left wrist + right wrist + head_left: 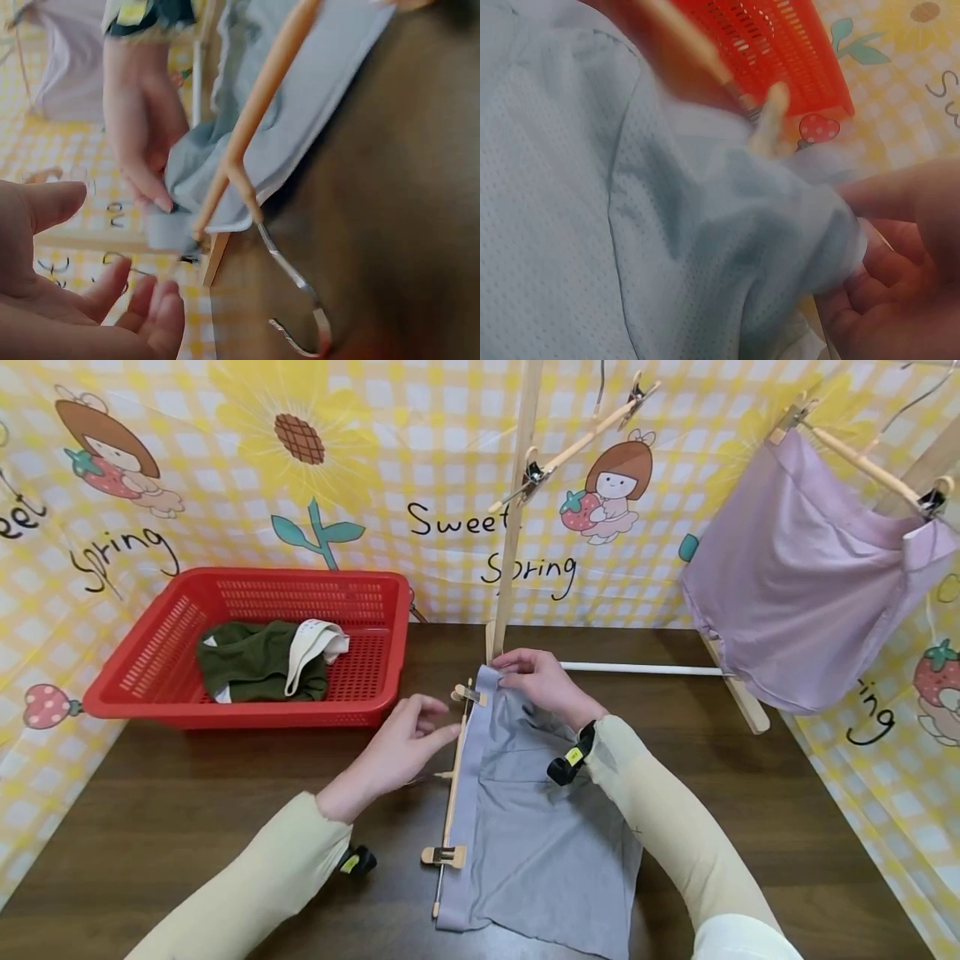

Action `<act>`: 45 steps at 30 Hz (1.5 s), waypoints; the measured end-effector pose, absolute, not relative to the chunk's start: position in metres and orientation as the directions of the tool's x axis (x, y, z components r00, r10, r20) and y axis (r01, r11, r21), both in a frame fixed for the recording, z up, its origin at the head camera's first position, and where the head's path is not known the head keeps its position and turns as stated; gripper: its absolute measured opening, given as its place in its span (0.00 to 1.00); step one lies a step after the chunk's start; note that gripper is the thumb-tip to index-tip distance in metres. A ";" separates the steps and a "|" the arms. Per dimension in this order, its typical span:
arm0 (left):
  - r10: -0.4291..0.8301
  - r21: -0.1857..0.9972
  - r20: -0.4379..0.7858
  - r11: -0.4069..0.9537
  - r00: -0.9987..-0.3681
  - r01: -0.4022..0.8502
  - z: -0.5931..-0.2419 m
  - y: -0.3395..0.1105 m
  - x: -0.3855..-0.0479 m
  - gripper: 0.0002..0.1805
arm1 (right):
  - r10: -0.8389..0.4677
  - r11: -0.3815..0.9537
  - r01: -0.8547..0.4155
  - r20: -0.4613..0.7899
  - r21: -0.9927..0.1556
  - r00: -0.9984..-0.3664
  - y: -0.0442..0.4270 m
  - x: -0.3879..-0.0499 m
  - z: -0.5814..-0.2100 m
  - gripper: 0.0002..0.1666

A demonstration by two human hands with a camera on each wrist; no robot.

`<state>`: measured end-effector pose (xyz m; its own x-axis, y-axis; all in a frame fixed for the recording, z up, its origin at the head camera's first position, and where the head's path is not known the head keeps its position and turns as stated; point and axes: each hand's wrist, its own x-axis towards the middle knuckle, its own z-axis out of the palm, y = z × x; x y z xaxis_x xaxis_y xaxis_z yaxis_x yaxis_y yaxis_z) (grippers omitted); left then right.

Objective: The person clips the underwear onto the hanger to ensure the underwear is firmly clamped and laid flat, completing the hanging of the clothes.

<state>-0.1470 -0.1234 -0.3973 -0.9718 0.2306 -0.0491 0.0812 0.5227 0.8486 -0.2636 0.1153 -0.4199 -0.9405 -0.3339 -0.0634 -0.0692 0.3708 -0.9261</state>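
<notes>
A grey garment with a smooth waistband [555,827] lies on the table, its kind unclear from how it is folded. Along the waistband runs a wooden clip hanger [453,793], with a clip at each end on the band; its metal hook [296,277] shows in the left wrist view. My right hand [547,681] pinches the far corner of the waistband between thumb and fingers. Beside the far clip [469,695], my left hand [401,745] is held with fingers loosely bent and nothing in them. In the left wrist view the left hand [82,285] appears apart from the hanger.
At the back left stands a red basket [247,717] holding a dark green cloth item [247,660] with a cream band. A wooden rack post [517,518] rises behind the garment. On the rack hang a bare clip hanger [592,435] and a lilac garment [806,560].
</notes>
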 end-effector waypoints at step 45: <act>0.728 0.872 -0.376 0.487 -0.573 0.046 -0.416 -0.154 -0.126 0.08 | -0.781 0.512 -0.553 -0.088 -0.657 -0.618 0.099 -0.189 -0.406 0.07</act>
